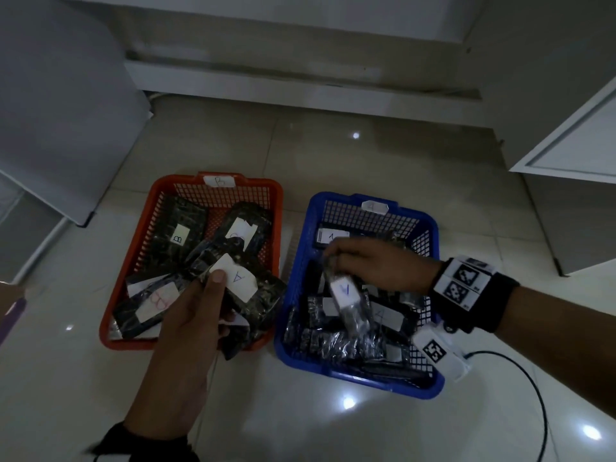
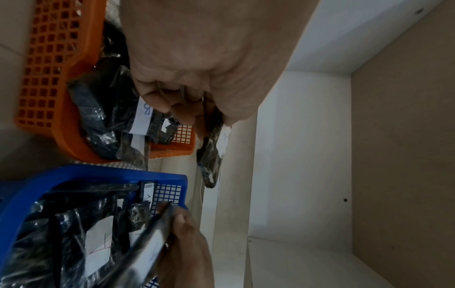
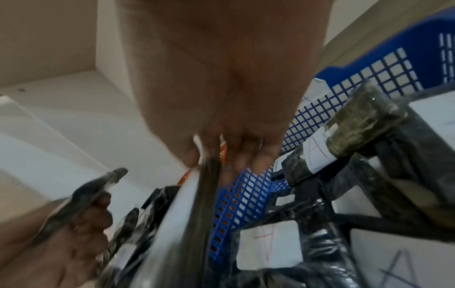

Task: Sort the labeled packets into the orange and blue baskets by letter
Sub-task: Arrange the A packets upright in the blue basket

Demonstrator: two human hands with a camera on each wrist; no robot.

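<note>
Most packets are already sorted: B's in orange basket [image 1: 115,296] at left, A's in blue basket [image 1: 430,235] at right. An A-labeled packet [image 1: 346,303] is pinched by right hand [image 1: 376,266] over blue basket; another A packet [image 1: 238,278] is gripped by left hand [image 1: 190,328] above orange basket, still to be moved right.

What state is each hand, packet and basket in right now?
Left hand: grips an A packet above the orange basket.
Right hand: pinches another A packet over the blue basket.
Orange basket: tagged B, holds B packets.
Blue basket: holds several A packets; its tag is blurred.
</note>
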